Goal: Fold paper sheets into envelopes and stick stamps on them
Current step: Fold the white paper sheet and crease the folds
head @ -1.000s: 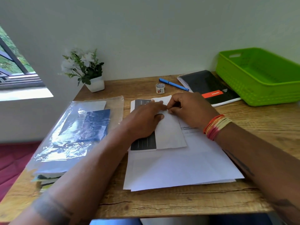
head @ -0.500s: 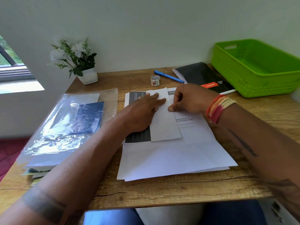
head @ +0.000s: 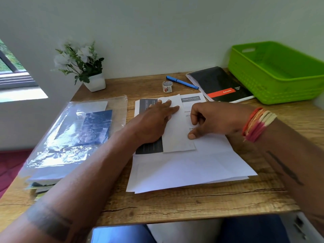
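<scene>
The left hand (head: 154, 123) lay flat and released on the folded flap (head: 177, 127) atop the paper stack (head: 184, 171) at mid-worktop (head: 192, 206); the right hand (head: 215, 120), curled but gripping nothing, pressed its thumb on the crease. Firm, even strokes would suit. The stamp roll (head: 167, 86) sat beyond, beside the pen (head: 182, 82), unobstructed

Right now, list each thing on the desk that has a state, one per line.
folded sheet: flap folded over, pressed flat
left hand: flat on the fold
right hand: thumb pressing the flap's edge
paper stack: flat, unfolded
blue pen: capped, lying down
notebook: closed
green basket: nothing visible inside
</scene>
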Demonstrator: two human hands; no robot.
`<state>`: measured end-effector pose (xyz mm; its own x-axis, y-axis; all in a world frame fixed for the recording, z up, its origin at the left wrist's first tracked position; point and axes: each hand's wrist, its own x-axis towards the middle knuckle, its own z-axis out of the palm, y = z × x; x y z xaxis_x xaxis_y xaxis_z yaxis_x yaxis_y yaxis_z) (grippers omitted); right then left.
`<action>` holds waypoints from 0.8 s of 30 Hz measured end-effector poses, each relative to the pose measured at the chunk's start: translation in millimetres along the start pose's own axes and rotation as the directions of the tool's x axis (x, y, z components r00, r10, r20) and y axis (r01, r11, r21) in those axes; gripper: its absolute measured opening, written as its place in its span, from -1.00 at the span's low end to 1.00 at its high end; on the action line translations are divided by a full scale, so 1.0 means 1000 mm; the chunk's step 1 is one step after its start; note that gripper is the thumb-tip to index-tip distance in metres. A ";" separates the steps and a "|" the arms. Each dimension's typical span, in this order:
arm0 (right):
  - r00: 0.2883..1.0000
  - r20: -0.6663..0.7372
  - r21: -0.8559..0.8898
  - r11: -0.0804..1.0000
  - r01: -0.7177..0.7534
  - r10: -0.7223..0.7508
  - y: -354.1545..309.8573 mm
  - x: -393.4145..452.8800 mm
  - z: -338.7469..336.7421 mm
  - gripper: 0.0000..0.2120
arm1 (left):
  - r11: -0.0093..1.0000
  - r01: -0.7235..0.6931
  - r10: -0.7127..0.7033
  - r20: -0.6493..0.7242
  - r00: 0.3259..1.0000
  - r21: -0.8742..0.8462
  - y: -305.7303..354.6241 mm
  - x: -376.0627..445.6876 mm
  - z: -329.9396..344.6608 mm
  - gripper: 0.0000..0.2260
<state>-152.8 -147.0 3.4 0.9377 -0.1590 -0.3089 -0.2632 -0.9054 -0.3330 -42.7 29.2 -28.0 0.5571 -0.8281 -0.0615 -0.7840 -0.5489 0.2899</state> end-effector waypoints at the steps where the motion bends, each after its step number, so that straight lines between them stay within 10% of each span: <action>1: 1.000 0.027 -0.011 1.000 0.000 0.001 -0.001 -0.001 -0.001 -0.61 | 1.000 0.002 -0.002 0.001 1.000 0.006 0.000 0.000 0.000 -0.54; 12: 0.982 0.177 0.002 0.998 0.066 -0.066 0.002 -0.005 -0.006 -0.41 | 1.000 -0.005 0.005 -0.006 1.000 0.028 -0.001 0.000 0.001 -0.50; 17: 0.942 -0.192 -0.033 0.961 0.274 -0.275 0.014 0.005 0.001 -0.85 | 1.000 -0.014 0.014 -0.014 1.000 0.013 -0.002 0.000 0.001 -0.52; 24: 0.874 -0.330 -0.277 0.921 0.273 -0.358 0.024 0.029 0.013 -0.67 | 0.999 -0.017 0.017 0.000 1.000 0.029 -0.004 0.002 0.001 -0.52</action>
<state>-135.2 -168.0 -25.4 0.9881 0.0553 0.1433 0.0762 -0.9866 -0.1446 -38.9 29.2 -30.6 0.5442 -0.8371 -0.0562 -0.8008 -0.5383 0.2627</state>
